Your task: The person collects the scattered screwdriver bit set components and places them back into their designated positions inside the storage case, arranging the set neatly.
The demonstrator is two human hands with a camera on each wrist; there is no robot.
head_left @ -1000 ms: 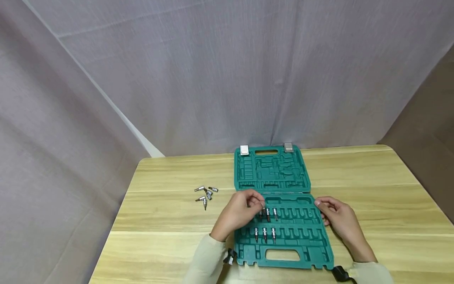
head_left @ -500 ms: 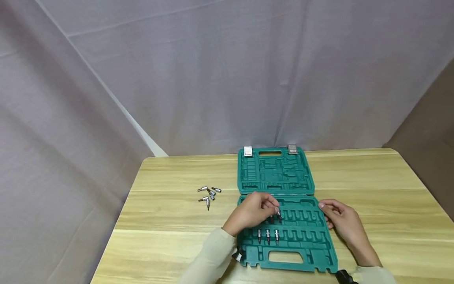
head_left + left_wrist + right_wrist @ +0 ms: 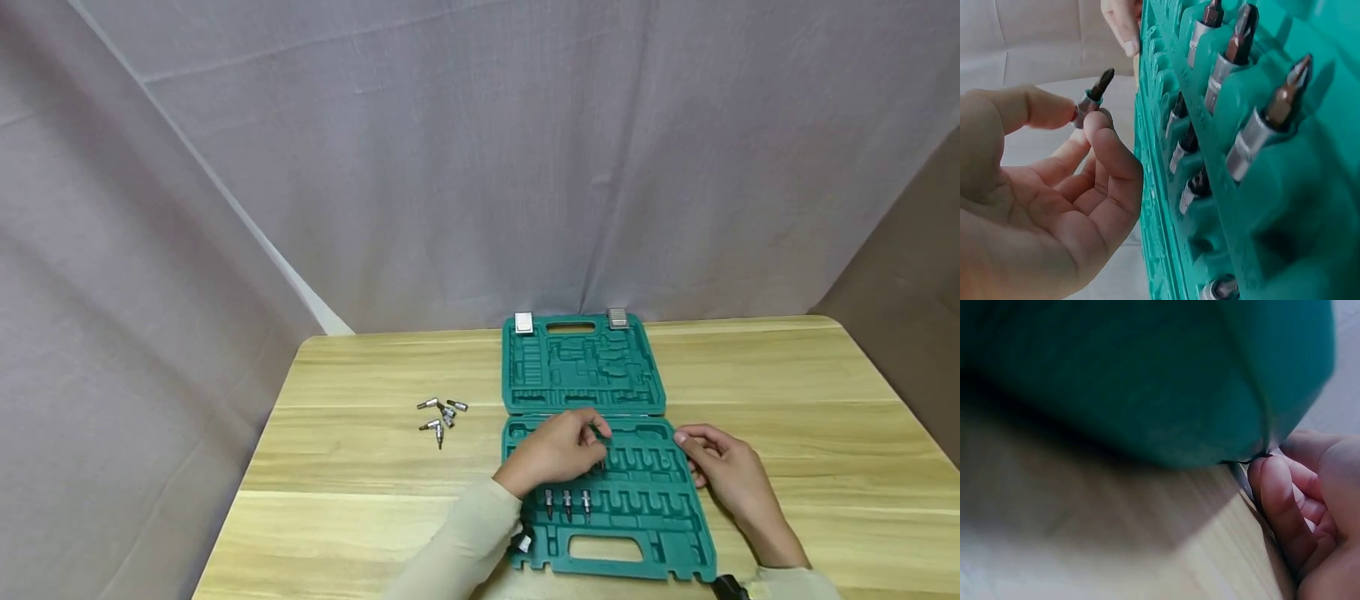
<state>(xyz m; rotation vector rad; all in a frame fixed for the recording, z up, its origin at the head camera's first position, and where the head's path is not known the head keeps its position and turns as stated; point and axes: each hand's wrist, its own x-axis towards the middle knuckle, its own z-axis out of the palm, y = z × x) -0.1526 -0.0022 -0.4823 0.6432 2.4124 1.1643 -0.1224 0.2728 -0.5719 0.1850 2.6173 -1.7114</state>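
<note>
Thumb and forefinger of my left hand point(image 3: 558, 450) pinch a screwdriver bit socket point(image 3: 1088, 103), its dark tip pointing up in the left wrist view. This hand is over the upper row of slots in the green tool case point(image 3: 606, 567), which lies open. Three bit sockets point(image 3: 567, 504) stand in the lower row; several more point(image 3: 1185, 144) fill the row beyond, partly covered by my hand in the head view. My right hand point(image 3: 723, 471) grips the case's right edge near the hinge, thumb on top and fingers curled at the underside.
Left of the case, several loose bit sockets point(image 3: 446, 412) lie in a small pile on the wooden table point(image 3: 352, 475). The case lid point(image 3: 585, 362) leans back flat, with two metal latches at its far edge. A grey curtain point(image 3: 465, 167) hangs behind the table.
My left hand has moved to the right along the upper row of slots, with the bit socket in its fingers. The right hand has stayed on the case edge.
</note>
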